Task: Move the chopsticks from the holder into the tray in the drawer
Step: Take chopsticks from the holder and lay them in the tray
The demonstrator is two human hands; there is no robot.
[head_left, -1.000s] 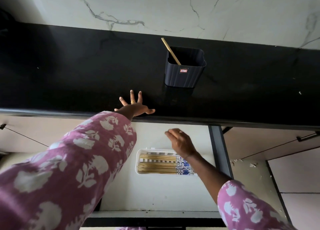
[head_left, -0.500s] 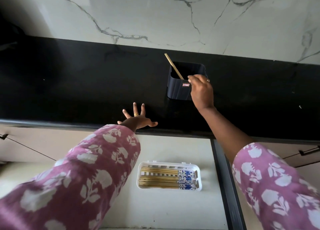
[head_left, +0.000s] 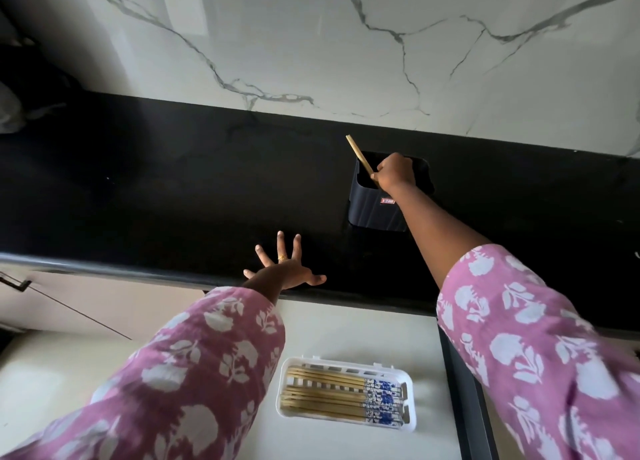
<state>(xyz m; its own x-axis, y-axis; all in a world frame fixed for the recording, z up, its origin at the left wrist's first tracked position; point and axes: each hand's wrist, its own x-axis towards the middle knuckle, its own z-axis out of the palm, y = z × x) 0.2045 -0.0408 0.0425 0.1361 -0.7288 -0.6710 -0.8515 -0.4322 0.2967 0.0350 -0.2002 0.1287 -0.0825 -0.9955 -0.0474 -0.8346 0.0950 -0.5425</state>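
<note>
- Bamboo-pale, a single chopstick [head_left: 358, 156] leans out of the dark holder [head_left: 377, 214], its upper end tilted toward the left and the wall; the right hand [head_left: 394, 175] is closed on its lower shaft at the holder's mouth, fingers pinched together around it.
- The holder is one dark ribbed cup with a small red label on its near face. It stands on the black countertop [head_left: 173, 189], close to the marble-veined wall [head_left: 311, 44] behind it. No other stick shows above its rim; the hand hides part of the opening.
- The left hand [head_left: 282, 269] lies flat with all five fingers spread apart, gripping nothing, palm pressed near the countertop's front edge. A ring [head_left: 282, 258] sits on one finger.
- Both arms wear pink sleeves [head_left: 194, 373] with a white floral print.
- Below the counter edge the open drawer [head_left: 363, 324] shows a pale floor. One white slotted tray [head_left: 346, 425] rests in it, near its right side.
- Inside the tray lie chopsticks [head_left: 329, 394] in a flat row, tips left, blue-and-white patterned ends right; about eight or nine, the exact count unclear.
- The countertop left of the holder is bare and broad; the drawer floor around the tray is open on the left and near sides.
</note>
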